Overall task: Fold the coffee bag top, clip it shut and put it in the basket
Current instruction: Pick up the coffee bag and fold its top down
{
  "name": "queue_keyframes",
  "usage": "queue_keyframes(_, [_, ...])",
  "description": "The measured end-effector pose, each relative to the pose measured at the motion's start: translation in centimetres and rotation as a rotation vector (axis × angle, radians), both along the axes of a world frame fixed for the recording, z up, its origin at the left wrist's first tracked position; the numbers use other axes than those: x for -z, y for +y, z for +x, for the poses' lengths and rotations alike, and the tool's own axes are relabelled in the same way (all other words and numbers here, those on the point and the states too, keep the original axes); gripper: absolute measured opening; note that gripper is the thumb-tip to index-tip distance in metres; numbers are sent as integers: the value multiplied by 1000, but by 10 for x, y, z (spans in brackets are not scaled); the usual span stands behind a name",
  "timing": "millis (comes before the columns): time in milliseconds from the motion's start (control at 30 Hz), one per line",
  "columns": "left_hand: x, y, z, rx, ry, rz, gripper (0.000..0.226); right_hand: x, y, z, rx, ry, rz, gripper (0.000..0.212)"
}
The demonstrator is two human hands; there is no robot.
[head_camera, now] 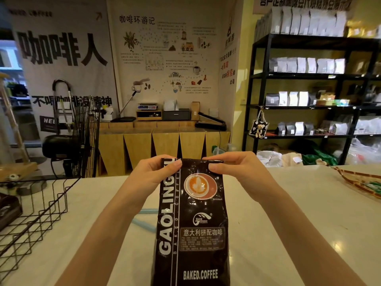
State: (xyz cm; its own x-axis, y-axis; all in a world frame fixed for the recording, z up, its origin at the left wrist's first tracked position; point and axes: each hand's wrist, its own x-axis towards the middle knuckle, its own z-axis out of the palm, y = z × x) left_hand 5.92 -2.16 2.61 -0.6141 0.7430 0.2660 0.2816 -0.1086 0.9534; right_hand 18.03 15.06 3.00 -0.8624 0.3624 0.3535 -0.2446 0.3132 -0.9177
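While both hands (193,172) pinch its top, the coffee bag (191,223) hides its base.

Tall dark-brown glossy foil coffee bag (192,223): "GAOLING…" in white capitals up its left side, top letters covered by a thumb; "BAKED COFFEE" in small spaced letters beside it; "意大利拼配咖啡" mid-front; "BAKED.COFFEE" near the base; fine print illegible.
Large white wall banner (61,58): "咖啡人" in heavy black characters.
Pale illustrated wall poster (165,54): heading "咖啡环游记".
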Motion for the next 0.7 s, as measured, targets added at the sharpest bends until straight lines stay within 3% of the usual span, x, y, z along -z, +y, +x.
queue_keyframes(200, [3,1,-1,61,-148,28,31,5,-1,-5,-23,27,-96,31])
queue_keyframes(500, [14,3,-3,-3,-264,102,28,15,-14,-13,-76,-14,-208,11])
queue_keyframes(700, [17,10,0,-58,-344,95,30,15,-12,-14,-30,-17,-149,11])
